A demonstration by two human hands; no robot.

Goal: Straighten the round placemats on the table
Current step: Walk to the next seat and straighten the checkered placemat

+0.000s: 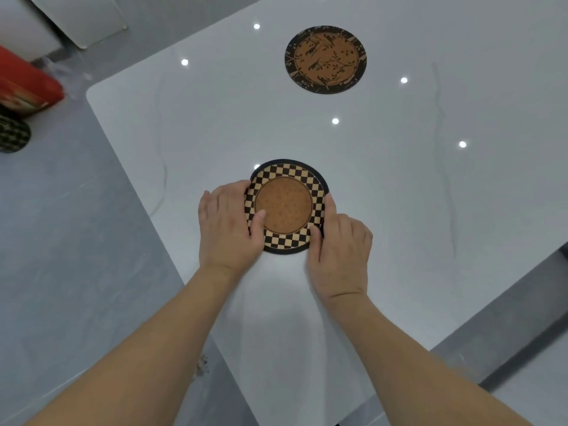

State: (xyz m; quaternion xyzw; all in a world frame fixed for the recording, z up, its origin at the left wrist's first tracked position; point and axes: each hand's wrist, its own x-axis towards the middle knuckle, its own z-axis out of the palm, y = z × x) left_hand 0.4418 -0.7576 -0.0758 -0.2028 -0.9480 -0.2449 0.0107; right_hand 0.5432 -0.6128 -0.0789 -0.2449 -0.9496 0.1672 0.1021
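While both hands grip it (thumbs on top), the checkered placemat (287,207) lies between the left hand (229,224) and the right hand (339,256).

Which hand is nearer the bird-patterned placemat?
Right. The right hand grips the checkered placemat's right edge, below the bird-patterned placemat; the left hand is farther left.

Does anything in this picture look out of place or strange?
Yes, one thing: a third checkered round mat lies on the grey floor at the far left, beside a red box, not on the white table. The checkered placemat between both hands and the bird-patterned placemat lie flat and undamaged.
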